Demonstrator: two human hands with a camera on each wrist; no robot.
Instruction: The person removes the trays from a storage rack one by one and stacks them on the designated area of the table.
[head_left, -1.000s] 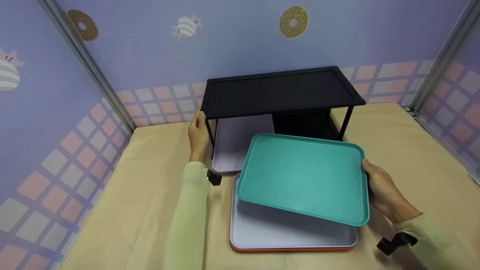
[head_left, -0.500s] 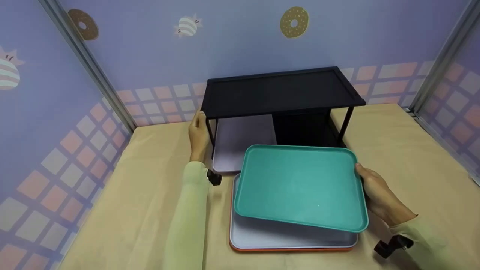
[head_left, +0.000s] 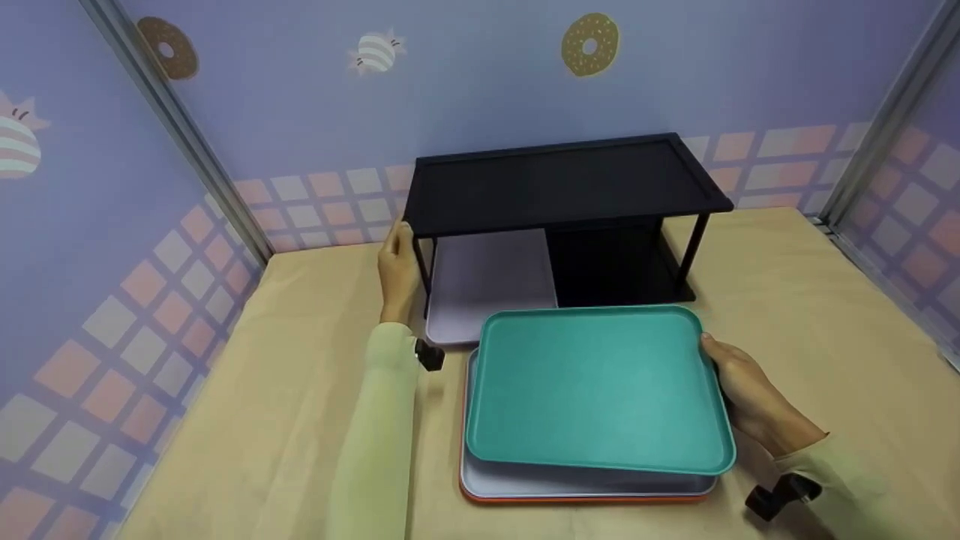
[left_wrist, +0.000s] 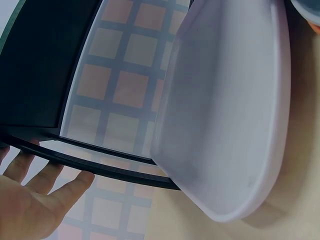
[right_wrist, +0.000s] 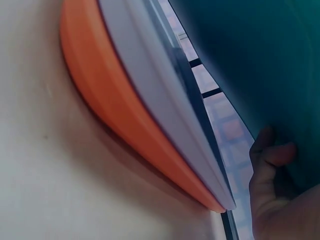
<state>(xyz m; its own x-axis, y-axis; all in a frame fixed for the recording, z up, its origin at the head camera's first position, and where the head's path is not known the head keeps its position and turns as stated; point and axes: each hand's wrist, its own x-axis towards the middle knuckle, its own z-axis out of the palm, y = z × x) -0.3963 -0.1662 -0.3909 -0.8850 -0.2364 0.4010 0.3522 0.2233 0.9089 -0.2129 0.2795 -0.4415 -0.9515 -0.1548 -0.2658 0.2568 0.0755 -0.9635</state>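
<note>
In the head view my left hand (head_left: 397,270) touches the front left corner of the black rack (head_left: 562,184); in the left wrist view its fingers (left_wrist: 72,189) lie fairly straight against the rack's side bar (left_wrist: 115,172). My right hand (head_left: 757,397) grips the right edge of the teal tray (head_left: 600,390), which is tilted over a grey tray (head_left: 570,481) on an orange tray (head_left: 585,500). From the right wrist, my hand (right_wrist: 280,195) has curled fingers at the teal tray's (right_wrist: 260,65) underside. A pale purple tray (head_left: 487,277) lies on the rack's lower level, at left.
The rack stands near the back wall (head_left: 480,82), its dark lower shelf (head_left: 615,266) showing right of the purple tray. A beige cloth (head_left: 285,390) covers the table. Metal posts (head_left: 176,127) stand at the wall corners.
The teal tray has moved down and toward me, farther over the grey tray, with my right hand shifting slightly left. More of the rack's lower shelf shows. My left hand stays at the rack.
</note>
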